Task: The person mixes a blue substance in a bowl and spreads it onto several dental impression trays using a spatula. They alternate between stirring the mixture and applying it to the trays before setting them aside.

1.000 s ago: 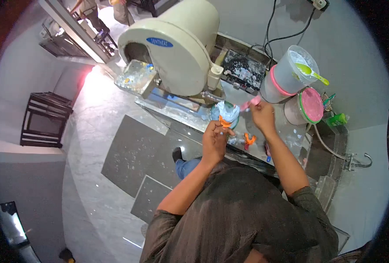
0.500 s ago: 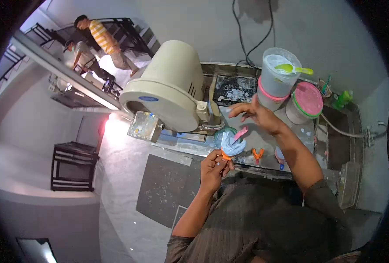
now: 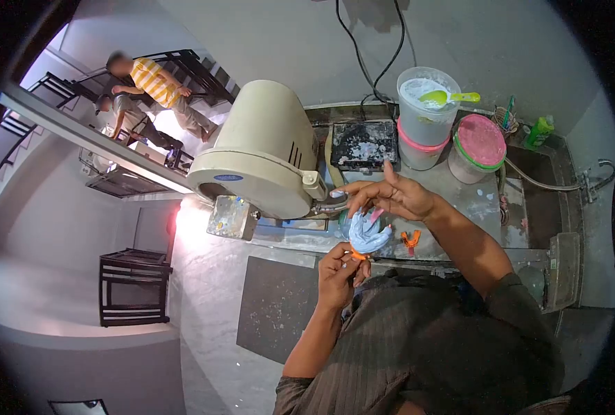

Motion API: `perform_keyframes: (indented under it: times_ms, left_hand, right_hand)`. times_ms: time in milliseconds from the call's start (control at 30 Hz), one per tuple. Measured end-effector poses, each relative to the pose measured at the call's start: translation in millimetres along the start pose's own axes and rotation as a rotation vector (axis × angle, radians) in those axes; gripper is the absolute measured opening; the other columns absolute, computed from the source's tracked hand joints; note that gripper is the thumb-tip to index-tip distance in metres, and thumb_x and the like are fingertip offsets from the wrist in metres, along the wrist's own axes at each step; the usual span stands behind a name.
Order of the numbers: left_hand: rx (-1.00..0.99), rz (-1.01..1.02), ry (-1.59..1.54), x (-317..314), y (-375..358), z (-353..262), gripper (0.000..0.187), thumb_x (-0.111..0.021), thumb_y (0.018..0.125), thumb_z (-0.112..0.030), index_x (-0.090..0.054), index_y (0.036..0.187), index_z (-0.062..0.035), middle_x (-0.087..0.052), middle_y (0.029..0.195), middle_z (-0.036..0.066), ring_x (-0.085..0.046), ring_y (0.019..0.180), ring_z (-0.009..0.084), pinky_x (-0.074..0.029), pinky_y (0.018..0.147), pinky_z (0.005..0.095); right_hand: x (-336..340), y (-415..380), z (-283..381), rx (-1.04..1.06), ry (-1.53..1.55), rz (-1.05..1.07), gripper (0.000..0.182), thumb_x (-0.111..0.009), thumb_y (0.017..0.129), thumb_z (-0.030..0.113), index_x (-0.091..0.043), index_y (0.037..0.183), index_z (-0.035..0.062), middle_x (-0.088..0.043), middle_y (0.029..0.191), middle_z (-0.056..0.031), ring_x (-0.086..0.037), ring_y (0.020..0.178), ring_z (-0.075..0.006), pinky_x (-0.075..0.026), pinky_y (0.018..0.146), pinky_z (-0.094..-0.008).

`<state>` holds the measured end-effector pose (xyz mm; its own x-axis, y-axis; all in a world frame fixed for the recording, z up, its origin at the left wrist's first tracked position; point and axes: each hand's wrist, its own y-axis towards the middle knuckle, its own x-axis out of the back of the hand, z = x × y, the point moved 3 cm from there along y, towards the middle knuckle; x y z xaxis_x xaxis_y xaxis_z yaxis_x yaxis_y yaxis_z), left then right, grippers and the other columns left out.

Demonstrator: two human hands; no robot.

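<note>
Fingers (image 3: pixel 349 257) of my left hand (image 3: pixel 336 275) pinch orange handle of tray, blue paste (image 3: pixel 367 234) heaped on top, raised over bench (image 3: pixel 459 200) edge. Right hand (image 3: pixel 390 196) came off pink spatula, now spread above paste, shaping it. Mixing looks done.

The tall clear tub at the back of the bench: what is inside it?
The tall clear tub holds white powder, and a green scoop rests on it, its handle over the rim. How deep the powder goes cannot be told; a pink band wraps the tub's lower part.
</note>
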<state>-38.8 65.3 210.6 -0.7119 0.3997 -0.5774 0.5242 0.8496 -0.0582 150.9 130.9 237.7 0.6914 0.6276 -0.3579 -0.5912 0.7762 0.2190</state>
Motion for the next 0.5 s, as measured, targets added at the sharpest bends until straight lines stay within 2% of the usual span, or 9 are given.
perform_keyframes:
  times_ms: [67, 200, 300, 367, 400, 467, 500]
  left_hand:
    - [0.008, -0.009, 0.005, 0.5, 0.3, 0.0, 0.015, -0.056, 0.092, -0.008, -0.055, 0.101, 0.0044, -0.06, 0.068, 0.015, -0.044, 0.046, 0.0092, -0.031, 0.043, 0.0202]
    - [0.012, -0.017, 0.027, 1.3, 2.5, 0.4, 0.013, -0.054, 0.093, -0.007, -0.056, 0.1, 0.0037, -0.06, 0.068, 0.014, -0.042, 0.046, 0.0082, -0.03, 0.044, 0.0201]
    - [0.02, -0.035, 0.013, 1.9, 4.2, 0.6, 0.012, -0.055, 0.092, -0.007, -0.055, 0.099, 0.0033, -0.06, 0.067, 0.015, -0.043, 0.046, 0.0094, -0.031, 0.042, 0.0205]
    - [0.024, -0.042, 0.006, 2.7, 5.5, 0.3, 0.012, -0.055, 0.092, -0.007, -0.055, 0.099, 0.0031, -0.06, 0.067, 0.014, -0.042, 0.046, 0.0095, -0.031, 0.042, 0.0205]
    - [0.024, -0.038, 0.005, 2.6, 6.8, 0.1, 0.012, -0.055, 0.092, -0.007, -0.055, 0.099, 0.003, -0.06, 0.067, 0.014, -0.042, 0.046, 0.0096, -0.031, 0.042, 0.0206]
    - [0.013, -0.049, 0.016, 3.3, 5.6, -0.2, 0.012, -0.055, 0.092, -0.007, -0.055, 0.099, 0.003, -0.059, 0.067, 0.014, -0.042, 0.046, 0.0097, -0.031, 0.043, 0.0208]
    - [0.025, -0.078, 0.027, 3.8, 6.2, 1.1, 0.012, -0.055, 0.092, -0.006, -0.055, 0.1, 0.0031, -0.059, 0.067, 0.014, -0.042, 0.046, 0.0099, -0.031, 0.043, 0.0209]
  right_hand:
    - [1.1, -3.1, 5.0, 0.027, -0.013, 0.02, 0.096, -0.001, 0.091, 0.069, -0.065, 0.114, 0.0008, -0.042, 0.142, -0.0167, -0.039, 0.127, -0.0206, -0.035, 0.096, -0.0359]
    - [-3.9, -10.9, 15.1, 0.032, -0.051, -0.022, 0.093, -0.002, 0.093, 0.067, -0.064, 0.115, 0.0013, -0.04, 0.144, -0.0172, -0.041, 0.126, -0.0216, -0.034, 0.099, -0.0384]
    - [-8.9, -19.6, 22.6, 0.034, -0.231, -0.084, 0.088, -0.005, 0.095, 0.064, -0.063, 0.118, 0.0024, -0.036, 0.146, -0.0181, -0.042, 0.125, -0.0243, -0.033, 0.103, -0.041]
    - [-13.3, -25.4, 29.3, 0.127, -0.51, -0.084, 0.083, -0.009, 0.096, 0.062, -0.06, 0.124, 0.003, -0.033, 0.148, -0.0192, -0.041, 0.126, -0.0282, -0.03, 0.105, -0.0418]
    - [-15.6, -28.7, 33.0, 0.132, -0.51, -0.083, 0.083, -0.009, 0.096, 0.062, -0.06, 0.124, 0.003, -0.033, 0.148, -0.0192, -0.041, 0.126, -0.0282, -0.03, 0.105, -0.0418]
    - [-23.1, -33.0, 40.1, 0.15, -0.837, -0.086, 0.08, -0.012, 0.097, 0.061, -0.057, 0.128, 0.0023, -0.031, 0.15, -0.0194, -0.039, 0.127, -0.0332, -0.027, 0.107, -0.0436]
    - [-25.6, -34.8, 43.8, 0.161, -0.83, -0.089, 0.077, -0.017, 0.097, 0.06, -0.055, 0.13, 0.0018, -0.031, 0.15, -0.0186, -0.04, 0.126, -0.0342, -0.026, 0.107, -0.0444]
